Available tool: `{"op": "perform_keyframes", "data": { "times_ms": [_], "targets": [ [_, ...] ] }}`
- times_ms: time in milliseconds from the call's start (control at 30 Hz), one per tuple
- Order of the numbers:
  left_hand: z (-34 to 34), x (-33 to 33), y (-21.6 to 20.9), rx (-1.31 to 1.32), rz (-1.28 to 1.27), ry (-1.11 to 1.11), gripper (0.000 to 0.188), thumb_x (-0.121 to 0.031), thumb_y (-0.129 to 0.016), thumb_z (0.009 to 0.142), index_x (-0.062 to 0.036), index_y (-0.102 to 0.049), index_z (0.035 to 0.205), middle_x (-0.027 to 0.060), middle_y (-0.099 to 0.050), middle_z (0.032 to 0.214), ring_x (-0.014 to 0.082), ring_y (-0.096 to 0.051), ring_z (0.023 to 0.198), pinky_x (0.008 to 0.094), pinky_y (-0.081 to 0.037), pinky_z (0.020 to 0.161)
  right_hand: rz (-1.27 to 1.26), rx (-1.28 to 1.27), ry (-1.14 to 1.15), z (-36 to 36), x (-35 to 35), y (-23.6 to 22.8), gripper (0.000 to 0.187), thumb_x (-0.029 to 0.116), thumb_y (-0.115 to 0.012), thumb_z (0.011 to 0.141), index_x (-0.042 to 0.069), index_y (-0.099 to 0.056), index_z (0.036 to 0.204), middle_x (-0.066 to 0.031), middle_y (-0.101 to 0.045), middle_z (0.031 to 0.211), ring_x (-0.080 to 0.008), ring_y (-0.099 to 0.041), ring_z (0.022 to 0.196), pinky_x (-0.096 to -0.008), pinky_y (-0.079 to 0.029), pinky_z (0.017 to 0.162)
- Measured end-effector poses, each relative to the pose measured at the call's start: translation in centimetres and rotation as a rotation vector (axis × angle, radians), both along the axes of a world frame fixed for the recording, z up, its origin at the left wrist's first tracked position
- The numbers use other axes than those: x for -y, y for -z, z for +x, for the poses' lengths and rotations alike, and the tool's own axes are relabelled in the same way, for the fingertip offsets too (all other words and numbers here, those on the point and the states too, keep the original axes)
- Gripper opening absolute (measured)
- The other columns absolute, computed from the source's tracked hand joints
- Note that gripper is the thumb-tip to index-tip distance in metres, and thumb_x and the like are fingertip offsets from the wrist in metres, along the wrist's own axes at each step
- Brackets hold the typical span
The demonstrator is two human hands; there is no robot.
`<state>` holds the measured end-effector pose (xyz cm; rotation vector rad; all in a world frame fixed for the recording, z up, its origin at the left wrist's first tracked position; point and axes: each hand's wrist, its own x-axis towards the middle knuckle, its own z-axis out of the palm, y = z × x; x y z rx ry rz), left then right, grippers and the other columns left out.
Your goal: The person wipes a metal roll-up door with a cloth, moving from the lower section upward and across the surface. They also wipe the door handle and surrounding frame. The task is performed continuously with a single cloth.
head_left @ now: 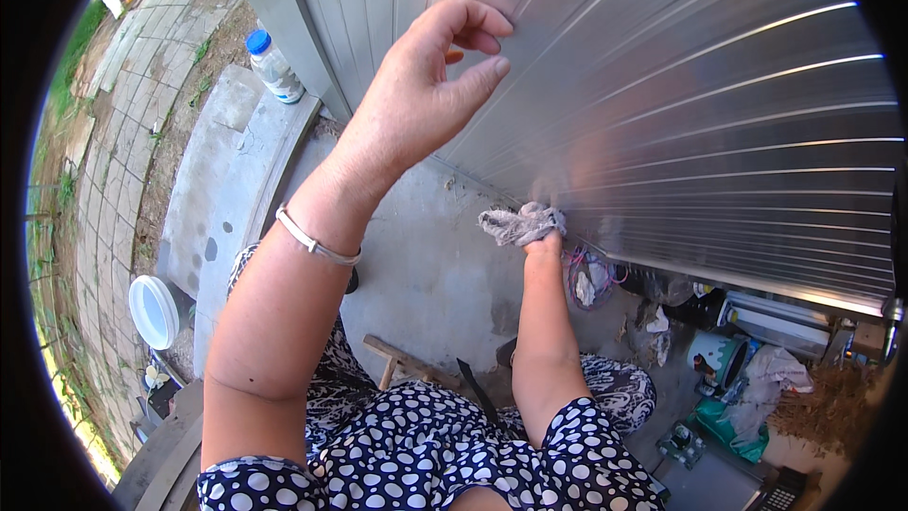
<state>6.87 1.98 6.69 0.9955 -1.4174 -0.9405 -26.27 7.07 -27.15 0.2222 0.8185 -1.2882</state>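
In front of me stands a tall ribbed metal door (662, 123) with a shiny, silvery face. My right hand (541, 238) is closed on a crumpled grey rag (518, 223) low by the panel's bottom edge; the rag hides most of its fingers. Raised high near the panel is my left hand (430, 71), empty, its fingers loosely curled and the thumb apart from them. A light band circles that forearm. Whether the left fingertips touch the metal I cannot tell.
A jar with a blue lid (274, 66) stands on the concrete step (222, 151) at left, near a white bucket (154, 312). Below me lies a wooden-handled tool (402, 360). Bags, a pot (716, 357) and clutter fill the lower right.
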Motion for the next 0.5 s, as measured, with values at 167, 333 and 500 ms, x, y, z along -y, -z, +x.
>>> {"op": "perform_keyframes", "data": {
  "times_ms": [167, 333, 500],
  "targets": [
    [0.3, -0.3, -0.2, 0.038, -0.024, -0.019, 0.022, -0.007, -0.064, 0.080, -0.0081, -0.057, 0.101, 0.0009, -0.058, 0.098, 0.0125, -0.057, 0.096, 0.0320, -0.042, 0.091, 0.251, 0.112, -0.046, 1.8, 0.8, -1.4, 0.044, 0.033, -0.040, 0.091, 0.000, -0.056, 0.115, -0.0240, -0.052, 0.128, -0.0446, -0.048, 0.119, -0.0661, -0.031, 0.101],
    [0.2, -0.2, -0.4, 0.073, -0.039, 0.021, 0.022, -0.012, -0.062, 0.088, -0.0072, -0.057, 0.108, -0.0011, -0.055, 0.101, 0.0095, -0.050, 0.100, 0.0275, -0.039, 0.093, 0.075, -0.077, 0.163, 4.1, -0.9, -6.4, 0.036, 0.033, -0.044, 0.092, 0.005, -0.060, 0.108, -0.0176, -0.061, 0.114, -0.0390, -0.054, 0.111, -0.0631, -0.036, 0.099],
    [0.4, 0.2, 0.0, 0.076, -0.053, 0.000, 0.022, -0.013, -0.062, 0.085, -0.0073, -0.058, 0.106, 0.0010, -0.058, 0.099, 0.0111, -0.054, 0.097, 0.0284, -0.041, 0.090, -0.467, -0.073, 0.074, 4.9, -2.4, -15.7, 0.036, 0.035, -0.047, 0.092, 0.002, -0.061, 0.096, -0.0143, -0.064, 0.098, -0.0315, -0.057, 0.096, -0.0504, -0.043, 0.095]
  ]
}}
